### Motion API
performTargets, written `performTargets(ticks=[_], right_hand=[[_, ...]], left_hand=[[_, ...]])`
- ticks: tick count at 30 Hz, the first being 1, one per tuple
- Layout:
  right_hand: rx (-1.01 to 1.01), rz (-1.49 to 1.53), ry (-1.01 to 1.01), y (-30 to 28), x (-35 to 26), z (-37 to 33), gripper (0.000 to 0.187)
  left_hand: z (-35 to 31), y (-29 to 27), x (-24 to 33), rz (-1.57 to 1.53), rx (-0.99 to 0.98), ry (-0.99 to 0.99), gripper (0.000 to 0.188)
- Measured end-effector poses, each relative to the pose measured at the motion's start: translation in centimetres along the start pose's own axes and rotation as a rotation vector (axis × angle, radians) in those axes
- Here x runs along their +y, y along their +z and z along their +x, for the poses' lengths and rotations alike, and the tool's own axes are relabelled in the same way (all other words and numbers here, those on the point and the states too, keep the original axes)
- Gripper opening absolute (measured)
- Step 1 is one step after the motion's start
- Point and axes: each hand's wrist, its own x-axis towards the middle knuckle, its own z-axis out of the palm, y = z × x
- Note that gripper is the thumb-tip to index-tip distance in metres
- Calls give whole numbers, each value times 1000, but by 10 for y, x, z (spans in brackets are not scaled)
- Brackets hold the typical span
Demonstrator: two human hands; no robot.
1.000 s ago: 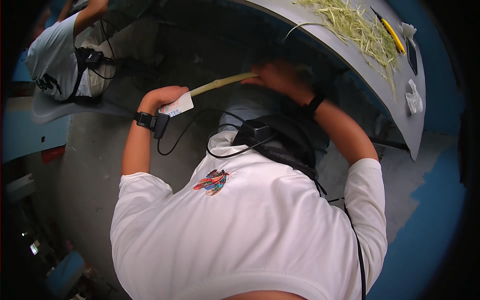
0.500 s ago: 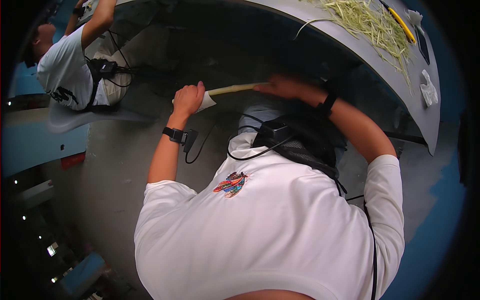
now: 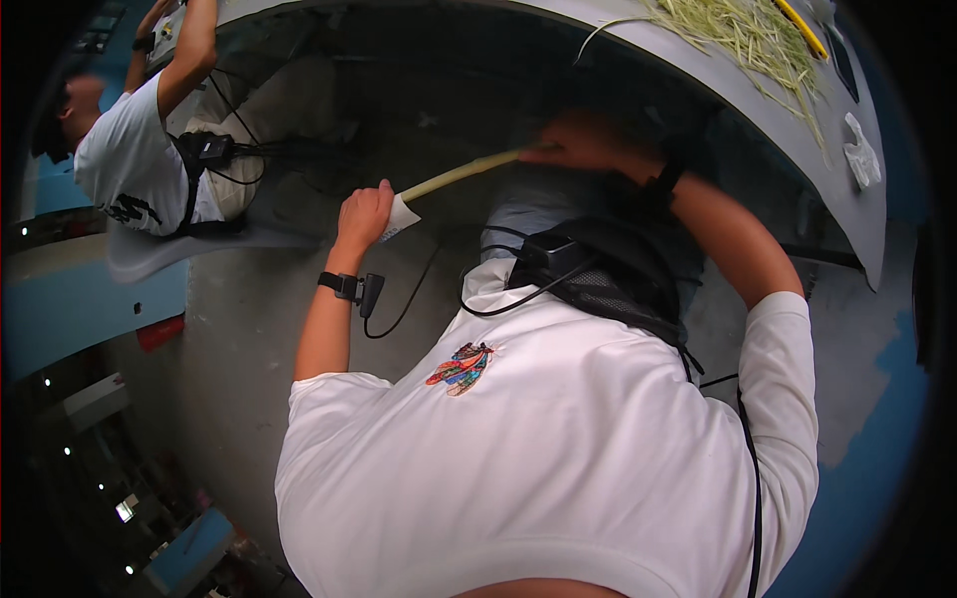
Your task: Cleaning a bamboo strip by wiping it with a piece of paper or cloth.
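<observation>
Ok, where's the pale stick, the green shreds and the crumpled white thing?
Pale stick [image 3: 456,176]: head view, middle of its bare length.
Green shreds [image 3: 750,42]: head view, on the pile.
Crumpled white thing [image 3: 861,153]: head view, its middle.

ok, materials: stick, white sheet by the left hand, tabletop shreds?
Stick: probably plant stalk, smooth, dull; yellow-green, slightly uneven along its length.
White sheet: paper or thin card, seemingly matte; thin, sharp-cornered.
Shreds: likely plant fibre, finish unclear; pale green, thin, curling strands.

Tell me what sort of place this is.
Probably a workshop for handwork: thin yellow-green shavings lie heaped on a gray table, the left hand holds a pale stalk, and a co-worker sits nearby.
</observation>
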Motion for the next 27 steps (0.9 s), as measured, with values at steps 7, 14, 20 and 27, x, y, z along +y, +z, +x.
performTargets(ticks=[7, 14, 20, 27], right_hand=[[34, -63, 26, -16, -2, -23, 67], [179, -284, -3, -10, 0, -31, 64], [-88, 58, 156, -22, 5, -40, 71], [-30, 36, 281, -24, -4, -55, 67]], left_hand=[[-7, 42, 3, -61, -234, -123, 52], [21, -3, 20, -349, -526, -178, 45], [31, 3, 49, 74, 423, -10, 55], [39, -3, 47, 127, 238, 54, 56]])
